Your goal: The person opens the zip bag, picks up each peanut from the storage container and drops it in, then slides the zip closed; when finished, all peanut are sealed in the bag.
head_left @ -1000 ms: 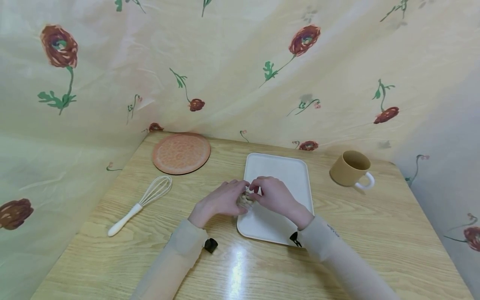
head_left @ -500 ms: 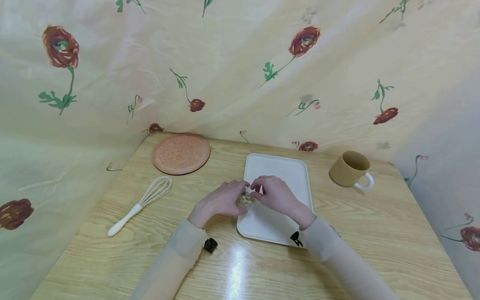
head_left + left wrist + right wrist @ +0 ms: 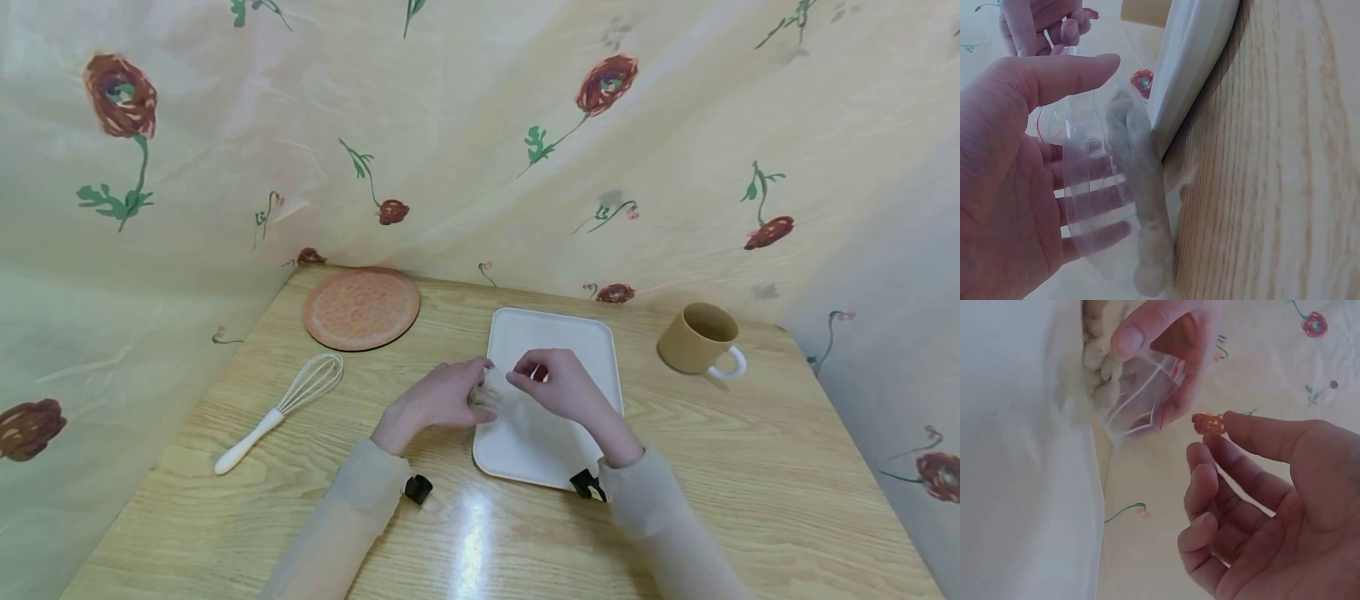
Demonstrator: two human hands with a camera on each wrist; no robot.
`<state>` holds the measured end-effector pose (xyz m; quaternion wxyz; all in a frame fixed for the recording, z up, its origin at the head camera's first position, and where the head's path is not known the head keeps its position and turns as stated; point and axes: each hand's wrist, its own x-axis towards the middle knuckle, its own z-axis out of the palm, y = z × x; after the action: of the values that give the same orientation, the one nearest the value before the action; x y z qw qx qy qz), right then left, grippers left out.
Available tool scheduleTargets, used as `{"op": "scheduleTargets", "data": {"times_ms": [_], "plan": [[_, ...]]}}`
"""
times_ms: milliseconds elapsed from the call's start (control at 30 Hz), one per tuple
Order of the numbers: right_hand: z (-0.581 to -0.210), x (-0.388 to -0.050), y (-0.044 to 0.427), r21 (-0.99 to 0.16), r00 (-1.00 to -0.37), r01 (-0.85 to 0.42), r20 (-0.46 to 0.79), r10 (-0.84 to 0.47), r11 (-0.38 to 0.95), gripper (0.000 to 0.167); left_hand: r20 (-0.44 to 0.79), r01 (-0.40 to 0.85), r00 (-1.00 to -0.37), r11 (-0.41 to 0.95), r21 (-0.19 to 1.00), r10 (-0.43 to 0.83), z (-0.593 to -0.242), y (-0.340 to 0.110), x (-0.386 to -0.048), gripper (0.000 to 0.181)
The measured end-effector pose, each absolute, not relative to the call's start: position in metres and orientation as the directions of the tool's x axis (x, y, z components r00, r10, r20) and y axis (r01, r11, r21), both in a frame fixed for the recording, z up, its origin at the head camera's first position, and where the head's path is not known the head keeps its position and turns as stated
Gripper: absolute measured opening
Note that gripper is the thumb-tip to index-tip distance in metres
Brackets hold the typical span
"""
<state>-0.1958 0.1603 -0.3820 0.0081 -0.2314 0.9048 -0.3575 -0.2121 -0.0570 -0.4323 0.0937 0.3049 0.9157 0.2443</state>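
A clear zip bag (image 3: 487,397) with a red line near its mouth stands at the left edge of the white tray (image 3: 536,437). Pale rounded lumps (image 3: 1105,369) fill its lower part; their kind is unclear. My left hand (image 3: 435,396) holds this bag, its thumb on one side and its fingers showing through the plastic in the left wrist view. Just right of the bag, over the tray, is my right hand (image 3: 566,387). Its fingers are loosely bent and hold nothing; in the right wrist view a gap shows between thumb and index finger, apart from the bag.
A white whisk (image 3: 281,412) lies on the wooden table (image 3: 420,554) at the left. Behind it is a round orange mat (image 3: 362,308). At the back right stands a tan mug (image 3: 697,337) with a white handle. Flowered cloth (image 3: 450,150) hangs behind the table.
My right hand has drawn away from the mouth of the bag, slightly to the right. The left hand keeps its hold on the bag, shifted slightly left.
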Motion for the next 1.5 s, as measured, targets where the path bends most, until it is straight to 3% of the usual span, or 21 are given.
{"op": "scheduleTargets", "data": {"times_ms": [233,367,767,1267,1500], "plan": [[-0.386,-0.192,0.164,-0.689,-0.921,-0.214,-0.093,-0.378,0.692,0.038,-0.039,0.477,-0.817,0.712,0.515,0.576,-0.432,-0.057,-0.213,0.076],[-0.392,-0.191,0.161,-0.691,-0.913,-0.173,-0.154,-0.377,0.702,0.041,-0.021,0.451,-0.834,0.703,0.549,0.551,-0.429,-0.057,-0.213,0.077],[-0.403,-0.190,0.146,-0.722,-0.954,-0.189,-0.027,-0.299,0.666,0.024,0.025,0.402,-0.882,0.724,0.560,0.471,-0.429,-0.057,-0.214,0.080],[-0.398,-0.190,0.148,-0.742,-0.942,-0.258,0.052,-0.330,0.619,0.015,0.037,0.417,-0.810,0.530,0.739,0.585,-0.422,-0.081,-0.224,0.065],[-0.400,-0.192,0.152,-0.800,-0.931,-0.281,0.094,-0.352,0.530,0.018,0.036,0.401,-0.783,0.459,0.793,0.621,-0.414,-0.091,-0.226,0.070]]}}
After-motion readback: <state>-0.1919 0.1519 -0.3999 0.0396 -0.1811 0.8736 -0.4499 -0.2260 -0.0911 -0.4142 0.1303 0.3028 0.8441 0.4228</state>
